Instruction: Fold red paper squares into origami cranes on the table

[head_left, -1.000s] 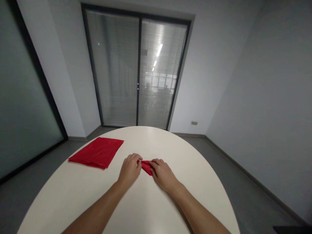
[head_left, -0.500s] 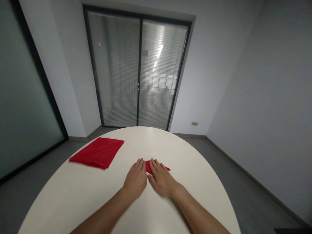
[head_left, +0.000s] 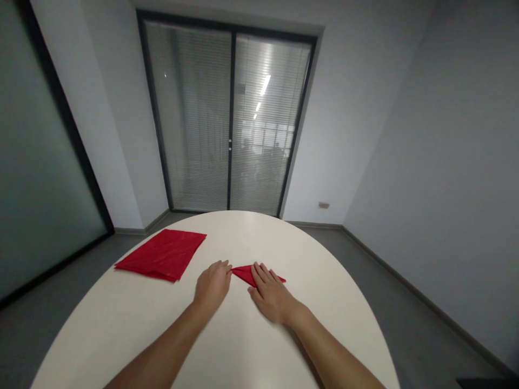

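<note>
A small red folded cloth [head_left: 243, 274], narrow and pointed at both ends, lies near the middle of the white round table [head_left: 247, 232]. My left hand [head_left: 213, 283] pinches its left tip, fingers closed. Flat on the cloth's right part rests my right hand [head_left: 270, 294], fingers stretched out and covering some of it. The cloth's right point shows just past my right fingers. Further left, a larger red stack of flat cloths [head_left: 164, 254] lies apart from both hands.
Beyond the table stands a glass door [head_left: 231, 119] with blinds and a dark frame. A dark-framed frosted panel [head_left: 44, 162] is on the left. Grey walls surround the table, and a wall socket [head_left: 323, 205] sits low at the back right.
My left hand has slid left, from lying flat beside my right hand to pinching the cloth's left tip. More of the folded cloth shows between the hands. My right hand has barely moved.
</note>
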